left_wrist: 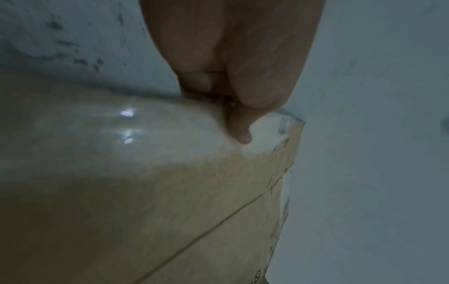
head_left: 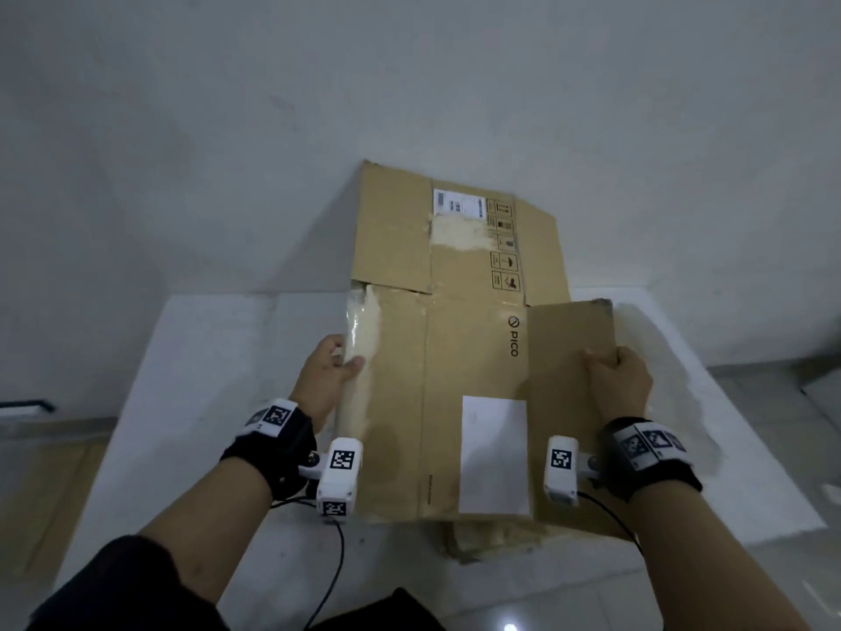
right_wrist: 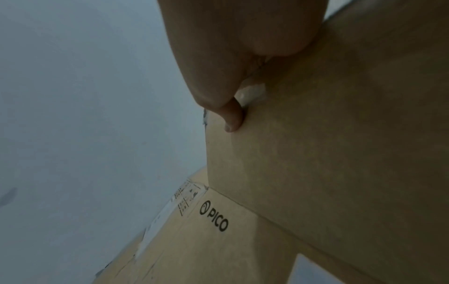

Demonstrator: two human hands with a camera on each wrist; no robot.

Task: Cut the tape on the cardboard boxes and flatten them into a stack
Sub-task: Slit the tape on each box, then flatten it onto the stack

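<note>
the flattened cardboard box [head_left: 459, 357] lies tilted on the white table [head_left: 205, 380], its far end propped against the wall [head_left: 227, 129]. the left hand [head_left: 330, 371] grips the taped left edge, thumb on top. the right hand [head_left: 621, 380] pinches the folded-over flap [head_left: 569, 357], likely pressing it flat so the box can be stacked. more cardboard [head_left: 478, 539] seems to lie beneath, though that's dim. no cutter is in sight.

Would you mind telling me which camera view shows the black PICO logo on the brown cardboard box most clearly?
The right wrist view: the black PICO logo on the brown cardboard box is large and sharp there. The head view shows it smaller, sideways. The left wrist view catches only a sliver at its bottom edge.
</note>
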